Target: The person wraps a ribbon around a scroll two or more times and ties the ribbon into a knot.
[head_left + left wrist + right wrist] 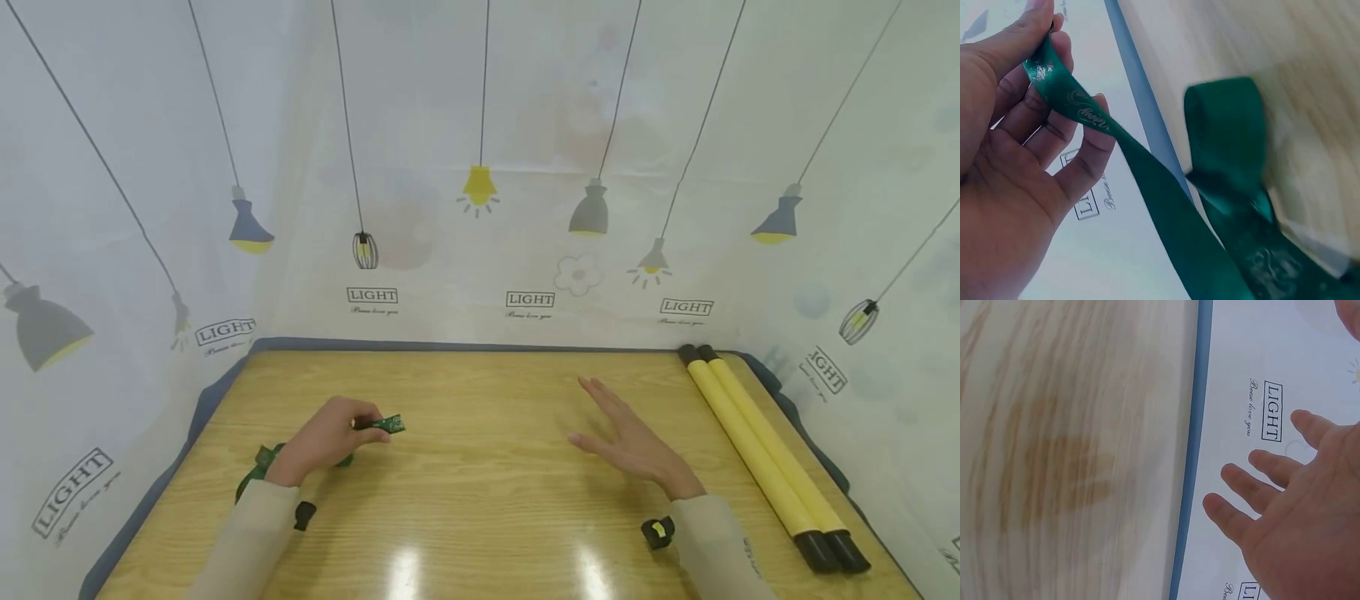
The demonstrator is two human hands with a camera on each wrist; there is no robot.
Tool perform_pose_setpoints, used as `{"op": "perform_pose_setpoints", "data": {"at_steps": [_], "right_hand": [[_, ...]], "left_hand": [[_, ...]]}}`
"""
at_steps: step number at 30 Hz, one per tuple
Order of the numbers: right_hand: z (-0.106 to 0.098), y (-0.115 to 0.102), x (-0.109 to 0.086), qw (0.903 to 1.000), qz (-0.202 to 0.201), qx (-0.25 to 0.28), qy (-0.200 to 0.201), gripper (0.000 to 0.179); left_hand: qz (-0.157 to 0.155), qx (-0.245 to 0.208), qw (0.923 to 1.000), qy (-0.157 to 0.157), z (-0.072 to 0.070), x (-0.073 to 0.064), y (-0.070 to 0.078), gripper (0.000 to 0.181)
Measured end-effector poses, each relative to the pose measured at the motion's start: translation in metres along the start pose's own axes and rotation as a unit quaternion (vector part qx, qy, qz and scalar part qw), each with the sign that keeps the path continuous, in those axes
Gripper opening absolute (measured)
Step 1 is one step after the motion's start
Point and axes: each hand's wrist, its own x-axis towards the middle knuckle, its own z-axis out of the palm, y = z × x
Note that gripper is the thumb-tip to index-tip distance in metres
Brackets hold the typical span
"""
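Between thumb and fingers my left hand [333, 435] pinches a green ribbon [1157, 190] near its end, above the left half of the table. Pale lettering runs along the shiny ribbon, which hangs in a twist below the fingers in the left wrist view. More of it lies in loose loops on the wood, partly hidden behind the left wrist in the head view. Over the right half of the table is my right hand [633, 442], fingers extended and thumb apart, holding nothing. Its spread fingers [1235, 515] show in the right wrist view.
Two yellow tubes [757, 442] with black ends lie side by side along the right edge of the wooden table [480, 500]. A white curtain [420, 108] printed with hanging lamps surrounds the back and sides. Black bands sit on both wrists.
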Motion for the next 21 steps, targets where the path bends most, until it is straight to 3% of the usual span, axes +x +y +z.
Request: {"op": "perform_pose_setpoints", "data": {"at_steps": [11,21], "right_hand": [[0.002,-0.008,0.002,0.9993,0.01,0.033,-0.011,0.086],[0.007,-0.015,0.005,0.9989,0.007,0.044,-0.013,0.083]], "left_hand": [[0.03,-0.021,0.9993,-0.006,0.012,0.021,0.014,0.012],[0.019,-0.036,0.9991,-0.012,0.026,0.033,0.026,0.015]]}}
